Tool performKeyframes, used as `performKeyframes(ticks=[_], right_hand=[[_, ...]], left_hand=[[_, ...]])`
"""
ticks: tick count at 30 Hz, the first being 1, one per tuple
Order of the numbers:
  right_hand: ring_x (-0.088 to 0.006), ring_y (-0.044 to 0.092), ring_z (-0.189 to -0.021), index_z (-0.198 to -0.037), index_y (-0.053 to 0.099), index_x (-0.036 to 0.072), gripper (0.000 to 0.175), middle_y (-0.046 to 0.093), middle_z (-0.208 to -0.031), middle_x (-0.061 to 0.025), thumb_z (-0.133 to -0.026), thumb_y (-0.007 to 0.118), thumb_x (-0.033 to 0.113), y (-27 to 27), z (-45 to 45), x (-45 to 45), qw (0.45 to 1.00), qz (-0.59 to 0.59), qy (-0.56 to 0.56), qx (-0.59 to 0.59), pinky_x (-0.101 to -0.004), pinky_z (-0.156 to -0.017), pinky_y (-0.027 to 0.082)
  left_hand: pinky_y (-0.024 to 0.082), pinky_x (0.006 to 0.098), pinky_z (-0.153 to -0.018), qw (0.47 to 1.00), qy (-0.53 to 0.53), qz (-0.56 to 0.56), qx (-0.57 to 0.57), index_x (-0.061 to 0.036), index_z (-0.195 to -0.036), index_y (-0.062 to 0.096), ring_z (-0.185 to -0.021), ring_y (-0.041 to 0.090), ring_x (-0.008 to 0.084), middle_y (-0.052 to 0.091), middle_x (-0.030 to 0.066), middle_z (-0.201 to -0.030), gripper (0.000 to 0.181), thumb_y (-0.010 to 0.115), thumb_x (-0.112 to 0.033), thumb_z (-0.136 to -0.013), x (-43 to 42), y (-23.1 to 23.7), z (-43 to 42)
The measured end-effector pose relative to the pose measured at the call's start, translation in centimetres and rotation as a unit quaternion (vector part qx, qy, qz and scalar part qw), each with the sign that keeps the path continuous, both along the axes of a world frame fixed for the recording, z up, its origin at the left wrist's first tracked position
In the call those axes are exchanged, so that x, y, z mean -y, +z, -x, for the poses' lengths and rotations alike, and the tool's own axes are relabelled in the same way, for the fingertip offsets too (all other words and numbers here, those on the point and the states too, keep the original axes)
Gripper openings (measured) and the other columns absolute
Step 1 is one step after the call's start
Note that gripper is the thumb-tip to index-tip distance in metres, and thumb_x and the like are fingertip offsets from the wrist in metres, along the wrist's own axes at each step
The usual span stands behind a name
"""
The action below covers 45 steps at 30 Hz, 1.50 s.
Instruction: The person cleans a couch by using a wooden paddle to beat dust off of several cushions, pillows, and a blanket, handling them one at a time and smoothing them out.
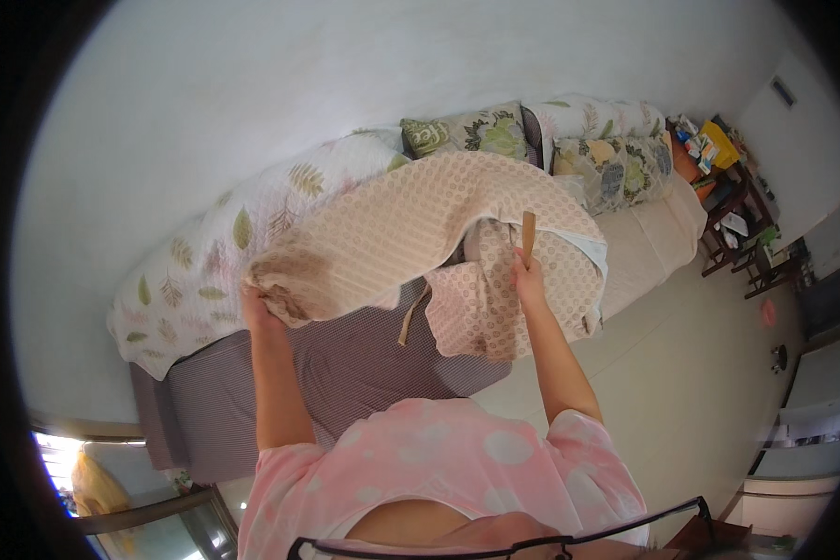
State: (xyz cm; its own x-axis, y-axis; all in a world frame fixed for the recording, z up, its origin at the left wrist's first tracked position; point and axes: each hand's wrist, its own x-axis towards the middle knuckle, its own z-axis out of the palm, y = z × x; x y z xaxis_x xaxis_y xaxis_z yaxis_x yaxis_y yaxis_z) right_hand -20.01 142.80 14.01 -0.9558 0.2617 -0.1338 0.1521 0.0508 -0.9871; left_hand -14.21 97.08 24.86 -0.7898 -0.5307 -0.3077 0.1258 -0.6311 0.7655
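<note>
A beige, patterned fabric pad (385, 224) with a pale underside arches up between my two hands over the bed. My left hand (262, 311) grips its gathered left end, where the fabric bunches into dark folds. In my right hand (528, 283) a flat tan strip (528, 234) stands upright, held at its lower end beside a folded part of the pad; it looks like a strap. Another narrow tan strap (413, 318) dangles from the pad between my arms. Part of the right fingers is hidden by the strip and fabric.
Below the pad lies a dark checked bed sheet (350, 371). A leaf-print quilt (217, 273) runs along the wall side, near a green printed cushion (472, 133) and a floral pillow (616, 168). Dark wooden shelving (724, 210) stands beyond the bed's right end. Tiled floor (665, 371) borders the bed.
</note>
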Motion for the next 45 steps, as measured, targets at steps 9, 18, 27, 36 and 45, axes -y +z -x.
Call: performKeyframes(ticks=[9, 18, 27, 36, 45], right_hand=[[-0.0203, 0.056, -0.084, -0.124, 0.045, 0.006, 0.045, 0.045, -0.121, -0.0122, -0.08, 0.051, 0.001, 2.2, 1.1, 6.4, 0.982, -0.111, -0.145, -0.056, -0.0311, -0.071, 0.047], [-0.0306, 0.053, -0.099, -0.109, 0.056, 0.01, 0.037, 0.042, -0.125, -0.0107, -0.073, 0.056, 0.0, 0.9, 5.1, 5.8, 0.853, -0.515, -0.072, -0.051, -0.0375, -0.076, 0.047], [-0.0335, 0.055, -0.089, -0.101, 0.055, 0.002, 0.028, 0.056, -0.094, -0.0181, -0.073, 0.05, 0.0, 8.0, 1.2, 20.1, 0.934, -0.297, 0.074, -0.184, -0.0377, -0.078, 0.044], [-0.0153, 0.057, -0.072, -0.103, 0.059, 0.001, 0.028, 0.063, -0.09, -0.0113, -0.076, 0.051, 0.003, 4.4, -7.8, 24.0, 0.927, -0.128, 0.354, -0.011, -0.027, -0.065, 0.044], [-0.0133, 0.057, -0.061, -0.104, 0.057, 0.0, 0.03, 0.062, -0.098, -0.0103, -0.076, 0.044, -0.001, -4.9, -8.1, 14.1, 0.976, 0.084, 0.145, 0.139, -0.023, -0.052, 0.044]], left_hand=[[0.051, 0.0431, -0.079, 0.993, 0.1, 0.056, -0.004, -0.002, -0.122, 0.038, -0.101, 0.054, 0.031, 0.049, 0.0169, -0.115, 0.035, 0.038, -0.005, -0.087, 10.5, -1.5, -3.4], [0.051, 0.0427, -0.079, 0.995, 0.072, -0.005, 0.067, -0.0017, -0.121, 0.04, -0.098, 0.055, 0.0294, 0.05, 0.0159, -0.115, 0.036, 0.04, -0.003, -0.085, 13.2, -5.7, -5.7], [0.049, 0.0316, -0.076, 0.936, -0.352, -0.003, -0.025, 0.0019, -0.109, 0.049, -0.087, 0.056, 0.0222, 0.055, 0.0132, -0.1, 0.031, 0.047, -0.017, -0.084, 4.3, -9.9, -3.3], [0.049, 0.0386, -0.076, 0.909, -0.376, -0.121, 0.134, -0.0001, -0.113, 0.048, -0.089, 0.057, 0.0257, 0.055, 0.0146, -0.106, 0.035, 0.049, -0.016, -0.082, -5.5, -15.2, -0.9], [0.053, 0.0385, -0.067, 0.972, -0.171, -0.059, 0.147, 0.0036, -0.114, 0.047, -0.087, 0.06, 0.028, 0.057, 0.014, -0.1, 0.053, 0.038, 0.009, -0.062, 2.1, -17.6, -5.7]])
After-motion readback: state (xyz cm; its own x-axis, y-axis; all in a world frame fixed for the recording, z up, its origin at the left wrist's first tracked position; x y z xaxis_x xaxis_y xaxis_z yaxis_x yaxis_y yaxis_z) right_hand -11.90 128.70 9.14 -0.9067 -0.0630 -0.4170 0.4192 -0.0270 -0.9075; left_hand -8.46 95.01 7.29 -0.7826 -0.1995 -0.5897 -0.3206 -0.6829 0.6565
